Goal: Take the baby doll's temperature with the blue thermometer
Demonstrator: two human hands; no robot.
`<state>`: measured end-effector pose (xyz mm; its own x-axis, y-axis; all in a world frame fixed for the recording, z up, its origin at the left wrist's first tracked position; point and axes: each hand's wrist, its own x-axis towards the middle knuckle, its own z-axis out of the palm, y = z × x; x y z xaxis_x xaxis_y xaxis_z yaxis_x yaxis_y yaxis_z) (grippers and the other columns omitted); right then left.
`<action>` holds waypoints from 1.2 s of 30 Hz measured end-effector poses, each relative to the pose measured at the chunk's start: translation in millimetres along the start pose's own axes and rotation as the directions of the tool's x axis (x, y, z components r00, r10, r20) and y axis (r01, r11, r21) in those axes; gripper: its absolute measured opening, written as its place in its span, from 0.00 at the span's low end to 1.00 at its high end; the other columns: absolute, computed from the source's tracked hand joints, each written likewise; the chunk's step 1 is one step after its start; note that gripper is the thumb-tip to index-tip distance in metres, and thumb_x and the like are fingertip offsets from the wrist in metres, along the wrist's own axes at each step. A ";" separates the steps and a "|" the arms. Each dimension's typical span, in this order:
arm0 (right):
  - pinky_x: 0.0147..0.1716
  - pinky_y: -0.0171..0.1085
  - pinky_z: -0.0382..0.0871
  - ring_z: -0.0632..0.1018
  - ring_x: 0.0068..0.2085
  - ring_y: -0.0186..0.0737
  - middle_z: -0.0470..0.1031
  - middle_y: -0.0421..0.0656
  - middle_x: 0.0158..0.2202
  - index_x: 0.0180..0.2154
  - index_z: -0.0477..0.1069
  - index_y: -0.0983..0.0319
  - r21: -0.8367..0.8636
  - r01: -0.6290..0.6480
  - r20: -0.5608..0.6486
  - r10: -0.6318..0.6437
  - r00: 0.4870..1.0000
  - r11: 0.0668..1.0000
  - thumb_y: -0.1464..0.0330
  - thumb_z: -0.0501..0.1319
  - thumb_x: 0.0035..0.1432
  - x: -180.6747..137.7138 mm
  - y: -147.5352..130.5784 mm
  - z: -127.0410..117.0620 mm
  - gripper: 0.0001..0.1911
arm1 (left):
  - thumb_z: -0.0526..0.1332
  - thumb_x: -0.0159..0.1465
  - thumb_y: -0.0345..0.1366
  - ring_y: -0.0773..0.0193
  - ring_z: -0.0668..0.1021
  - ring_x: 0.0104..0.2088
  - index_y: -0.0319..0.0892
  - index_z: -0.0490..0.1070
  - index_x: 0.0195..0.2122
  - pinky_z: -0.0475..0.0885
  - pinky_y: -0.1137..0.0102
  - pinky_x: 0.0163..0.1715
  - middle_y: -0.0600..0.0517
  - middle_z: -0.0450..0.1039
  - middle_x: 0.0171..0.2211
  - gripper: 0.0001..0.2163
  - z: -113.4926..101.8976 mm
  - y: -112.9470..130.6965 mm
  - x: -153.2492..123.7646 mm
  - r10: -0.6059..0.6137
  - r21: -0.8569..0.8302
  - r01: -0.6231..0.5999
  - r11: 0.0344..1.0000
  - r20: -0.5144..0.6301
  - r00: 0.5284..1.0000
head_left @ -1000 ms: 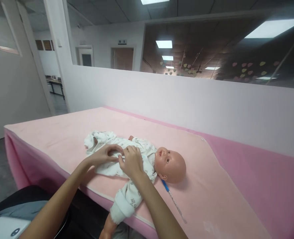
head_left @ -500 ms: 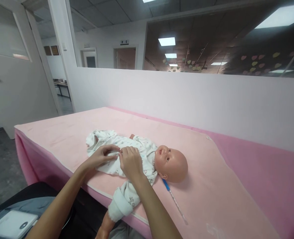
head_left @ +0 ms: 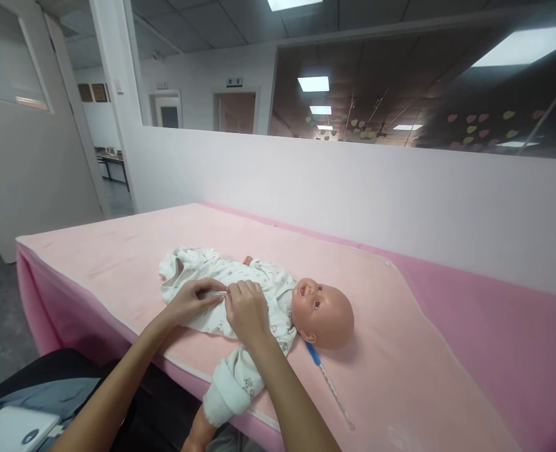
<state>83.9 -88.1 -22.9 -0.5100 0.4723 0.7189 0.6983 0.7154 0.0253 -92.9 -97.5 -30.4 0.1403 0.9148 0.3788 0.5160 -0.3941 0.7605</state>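
A baby doll (head_left: 323, 312) lies on its back across the table, its head to the right. It wears a white printed outfit (head_left: 271, 279). Over the doll's belly, my left hand (head_left: 195, 301) pinches the front of the outfit between thumb and fingers. Right beside it, my right hand (head_left: 248, 312) has its fingers curled onto the same bit of cloth, and the fingertips of both hands nearly meet. What exactly lies between them is too small to tell. One doll arm, with a rolled white cuff (head_left: 228, 389), hangs over the near edge.
A thin thermometer (head_left: 335, 392) with a blue end lies beside the doll's head. Pink padding (head_left: 447, 383) covers the table. Behind stands a white wall (head_left: 353, 188) with windows. A white phone (head_left: 16, 430) rests at the lower left, on my lap.
The view has shifted slightly. Both hands stay at the doll's belly with only small finger movements, and the doll and thermometer lie as before.
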 end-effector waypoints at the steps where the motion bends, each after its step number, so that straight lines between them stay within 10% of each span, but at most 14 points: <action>1: 0.35 0.38 0.60 0.68 0.33 0.38 0.68 0.41 0.30 0.31 0.63 0.61 0.000 -0.001 -0.003 0.001 1.000 1.000 0.70 0.54 0.58 -0.1 0.0 0.0 0.03 | 0.62 0.54 0.44 0.52 0.74 0.45 0.43 0.73 0.39 0.69 0.60 0.46 0.47 0.75 0.42 0.14 -0.5 -0.3 -0.4 -0.001 -0.015 0.001 1.000 0.006 1.000; 8: 0.35 0.38 0.59 0.68 0.32 0.37 0.68 0.41 0.30 0.30 0.63 0.61 -0.006 -0.001 -0.002 0.001 1.000 1.000 0.70 0.54 0.58 -0.2 -0.1 -0.8 0.04 | 0.64 0.54 0.39 0.55 0.72 0.48 0.45 0.58 0.55 0.67 0.60 0.48 0.48 0.74 0.39 0.27 -8.6 -4.1 -6.8 -0.009 -0.296 0.016 0.955 0.025 1.000; 36: 0.36 0.38 0.58 0.68 0.33 0.38 0.68 0.41 0.30 0.32 0.63 0.61 -0.026 0.004 0.014 -0.004 1.000 1.000 0.70 0.52 0.60 0.1 -0.3 -1.3 0.04 | 0.63 0.53 0.43 0.52 0.72 0.48 0.43 0.66 0.50 0.67 0.58 0.48 0.45 0.73 0.45 0.23 -2.2 -2.5 -1.1 -0.085 -0.117 0.089 0.989 0.038 0.996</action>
<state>84.4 -88.9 -21.9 -0.5198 0.4766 0.7090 0.7087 0.7040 0.0464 -96.2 -97.7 -31.6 0.1285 0.9476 0.2925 0.4237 -0.3192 0.8477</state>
